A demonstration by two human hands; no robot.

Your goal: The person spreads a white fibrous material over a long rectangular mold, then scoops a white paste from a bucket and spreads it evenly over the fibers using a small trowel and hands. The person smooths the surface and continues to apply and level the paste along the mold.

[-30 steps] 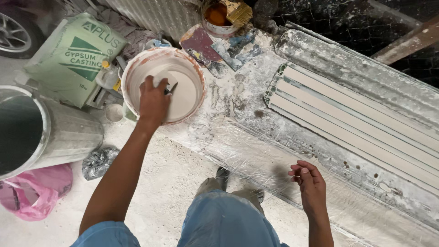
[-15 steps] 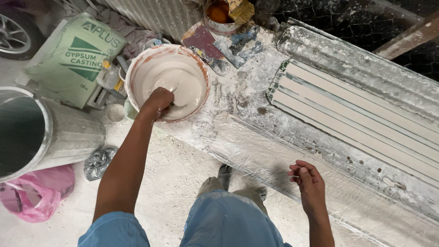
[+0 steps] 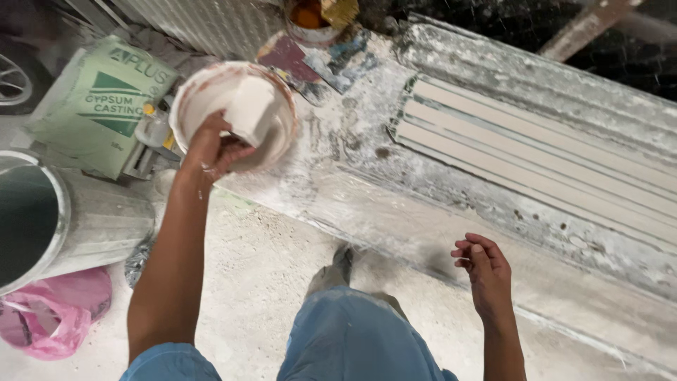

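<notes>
At the far left edge a pale metal drum [image 3: 42, 219] lies tipped toward the camera, with a crumpled pink plastic bag [image 3: 49, 317] on the floor just below it. Above them, in the upper left, a green and white sack [image 3: 99, 106] leans against the wall.

The left arm rises from the bottom left of the frame, nearly straight, up to the left hand [image 3: 211, 144] at the near rim of a round bowl [image 3: 204, 92] in the upper left centre. The wrist is bent and the fingers are curled over the bowl's edge, closed on the rim; the bowl is tipped, and pale wet plaster [image 3: 250, 109] has slid in a thick mass to one side inside it. The bowl sits on the left end of a long workbench [image 3: 367, 190], crusted with dried white plaster, that runs diagonally from the upper centre down to the lower right.

On the bench, right of the bowl, lies a long ribbed mould [image 3: 536, 169] with parallel pale strips. At the top centre stands a small pot of orange liquid [image 3: 310, 17].

In the lower centre are blue trousers [image 3: 352, 339] and a dusty shoe [image 3: 338, 264] on a pale concrete floor [image 3: 261, 261].

The right hand [image 3: 483, 271] hangs at the lower right beside the bench edge, holding nothing, fingers loosely curled inward.
</notes>
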